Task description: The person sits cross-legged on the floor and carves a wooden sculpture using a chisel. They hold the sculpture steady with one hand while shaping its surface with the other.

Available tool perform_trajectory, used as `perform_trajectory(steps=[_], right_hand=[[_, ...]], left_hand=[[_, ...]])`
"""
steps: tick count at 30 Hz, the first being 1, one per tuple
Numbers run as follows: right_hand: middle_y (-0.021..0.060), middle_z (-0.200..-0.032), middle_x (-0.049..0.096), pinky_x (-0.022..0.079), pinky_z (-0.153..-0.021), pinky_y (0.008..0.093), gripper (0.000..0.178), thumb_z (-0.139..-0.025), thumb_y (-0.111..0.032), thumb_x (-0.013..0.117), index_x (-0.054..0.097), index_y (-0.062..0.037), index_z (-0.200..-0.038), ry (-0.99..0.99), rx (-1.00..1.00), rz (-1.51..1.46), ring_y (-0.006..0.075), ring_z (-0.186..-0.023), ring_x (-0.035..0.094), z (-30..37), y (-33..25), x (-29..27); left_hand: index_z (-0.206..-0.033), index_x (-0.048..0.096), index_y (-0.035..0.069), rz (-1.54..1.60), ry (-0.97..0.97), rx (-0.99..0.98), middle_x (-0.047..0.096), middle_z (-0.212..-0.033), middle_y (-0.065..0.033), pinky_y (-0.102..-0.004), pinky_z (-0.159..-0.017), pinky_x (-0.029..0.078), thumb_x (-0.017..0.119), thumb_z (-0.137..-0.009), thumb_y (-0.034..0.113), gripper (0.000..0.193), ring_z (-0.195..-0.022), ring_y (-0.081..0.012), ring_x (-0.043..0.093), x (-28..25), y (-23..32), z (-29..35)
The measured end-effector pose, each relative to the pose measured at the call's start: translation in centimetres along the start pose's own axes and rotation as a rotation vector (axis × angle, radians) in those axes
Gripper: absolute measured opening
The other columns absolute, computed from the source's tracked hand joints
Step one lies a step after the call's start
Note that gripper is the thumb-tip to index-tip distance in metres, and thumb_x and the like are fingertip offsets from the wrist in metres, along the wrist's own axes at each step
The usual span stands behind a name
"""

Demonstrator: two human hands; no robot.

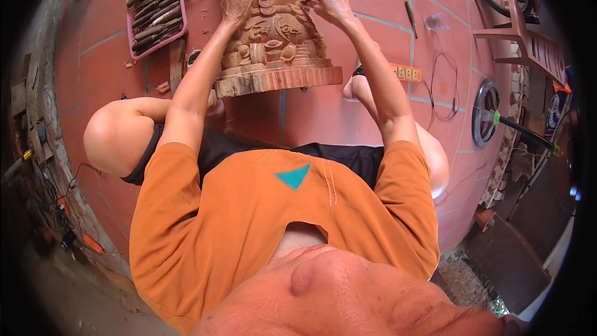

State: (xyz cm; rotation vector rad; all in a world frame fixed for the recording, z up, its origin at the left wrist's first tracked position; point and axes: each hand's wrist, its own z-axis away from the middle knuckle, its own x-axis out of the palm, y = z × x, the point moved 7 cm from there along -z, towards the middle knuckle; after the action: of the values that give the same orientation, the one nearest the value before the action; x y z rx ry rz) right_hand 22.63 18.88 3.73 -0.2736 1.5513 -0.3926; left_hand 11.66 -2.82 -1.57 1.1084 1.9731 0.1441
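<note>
One wooden carving (273, 40) stands at the upper centre of the frame, its top running past the upper edge, with two hands at it. The left hand (236, 1) is on its left side with fingers bent; I cannot tell whether its grip closes on anything. The right hand (328, 5) has its fingers drawn together at the carving's right edge; whether this grip pinches something small there cannot be made out.

At the upper left lies one pink tray (182, 1) of handled tools (155, 12), too overlapped to count surely. At the upper right are one loose dark tool (411, 20), one clear plastic item (437, 22), one orange power strip (407, 73) and one reddish plastic chair (521, 40).

The red tiled floor (460, 43) has open room at the upper right, between the carving and the chair, crossed by a looped cable. On the left the tray and a wood strip (176, 62) sit near the carving, so room is narrower. Two bent legs flank its base; a bare patch of floor lies just below the base edge.

The carving is brown, with rounded reliefs, a column of overlapping discs and a flat, rough-sided base streaked reddish and pale.
</note>
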Motion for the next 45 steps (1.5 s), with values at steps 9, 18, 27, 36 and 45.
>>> perform_trajectory(steps=[9, 18, 27, 36, 45], right_hand=[[0.0149, -0.088, 0.069, 0.053, -0.073, 0.0443, 0.013, -0.077, -0.014, 0.060, 0.069, -0.0113, -0.086, -0.246, -0.042, 0.338, 0.0333, -0.085, 0.067, -0.8, -2.6, 1.1], [0.0147, -0.088, 0.070, 0.053, -0.074, 0.0459, 0.012, -0.080, -0.022, 0.064, 0.071, -0.0152, -0.088, 0.027, 0.077, 0.088, 0.0330, -0.086, 0.068, -0.6, -1.3, 1.9], [0.0158, -0.079, 0.070, 0.052, -0.059, 0.0372, 0.021, -0.080, -0.022, 0.068, 0.069, -0.0028, -0.087, -0.124, 0.214, 0.067, 0.0271, -0.068, 0.068, 3.3, -0.3, -0.7], [0.0085, -0.086, 0.069, 0.048, -0.052, 0.0236, 0.020, -0.090, -0.007, 0.057, 0.061, -0.0016, -0.109, 0.330, 0.428, -1.265, 0.0128, -0.066, 0.065, 7.3, -1.1, -2.2], [0.0116, -0.093, 0.062, 0.060, -0.071, 0.0510, 0.036, -0.087, 0.001, 0.058, 0.051, -0.0028, -0.122, 0.477, 0.430, -1.893, 0.0227, -0.086, 0.064, 5.4, -5.6, -0.4]], left_hand=[[-0.094, 0.064, 0.014, -0.042, -0.002, -0.029, 0.061, -0.096, -0.0073, -0.0417, -0.088, 0.041, 0.055, -0.090, 0.026, 0.016, -0.095, -0.0278, 0.055, -0.1, 0.2, -0.3], [-0.092, 0.065, 0.016, -0.047, 0.042, -0.067, 0.061, -0.095, -0.0071, -0.0438, -0.086, 0.044, 0.055, -0.089, 0.027, 0.016, -0.094, -0.0314, 0.056, -0.2, 0.7, -0.1], [-0.096, 0.066, 0.014, -0.068, -0.088, -0.151, 0.063, -0.098, -0.0099, -0.0469, -0.084, 0.046, 0.057, -0.087, 0.032, 0.022, -0.095, -0.0334, 0.056, 0.0, -0.9, -0.1], [-0.105, 0.067, 0.006, 0.229, -0.276, -0.301, 0.069, -0.101, -0.0112, -0.0361, -0.080, 0.051, 0.063, -0.083, 0.029, 0.032, -0.084, -0.0270, 0.067, 0.0, -1.5, -5.2], [-0.127, 0.053, 0.004, 0.663, -0.704, -0.092, 0.068, -0.093, -0.0121, -0.0298, -0.074, 0.051, 0.063, -0.087, 0.023, 0.045, -0.085, -0.0152, 0.063, -4.1, 12.4, -5.6]])
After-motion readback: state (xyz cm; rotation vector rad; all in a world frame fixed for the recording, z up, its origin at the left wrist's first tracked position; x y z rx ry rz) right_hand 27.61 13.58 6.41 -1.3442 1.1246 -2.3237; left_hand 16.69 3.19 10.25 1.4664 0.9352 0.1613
